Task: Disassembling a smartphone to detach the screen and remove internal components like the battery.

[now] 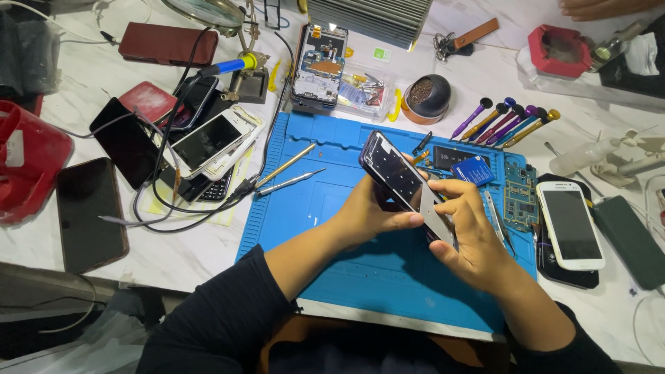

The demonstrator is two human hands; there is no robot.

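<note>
Both hands meet over the blue mat (332, 228), approx mid-frame. Left hand (370, 208) is curled under and around an opened phone (395, 173), thumb lying across its lower part, fingers hidden behind it. The phone is held off the mat, tilted, top end pointing up-left; its dark inner frame w/ small holes faces the camera, purple edge showing. Right hand (471, 232) is closed in a pinch on a thin grey plate (436, 218) that lies against the phone's lower end; thumb below, fingertips on top. Can't tell whether the plate is attached to the phone or loose.

On the mat, left of the hands: two slim metal tools (287, 173), lying slantwise, near each other. Right of the hands: a blue card (474, 170), a green circuit board (519, 197) and tweezers (497, 218) just beside the right hand.

Off the mat, right: a white phone (571, 225) lying on a dark one, screen up. Above the mat's right corner: a row of screwdrivers (502, 125) w/ purple and yellow handles, fanned out, and a round dark pot (426, 97). Top centre: another phone w/ its back off (318, 62) resting on a clear plastic box. Left on the table (173, 256): several phones incl. a white one (211, 142) stacked w/ black cables across them, a black phone (90, 215) lying alone, and a red container (28, 159) at the edge. Another person's hand (603, 8) shows at top right, well apart.
</note>
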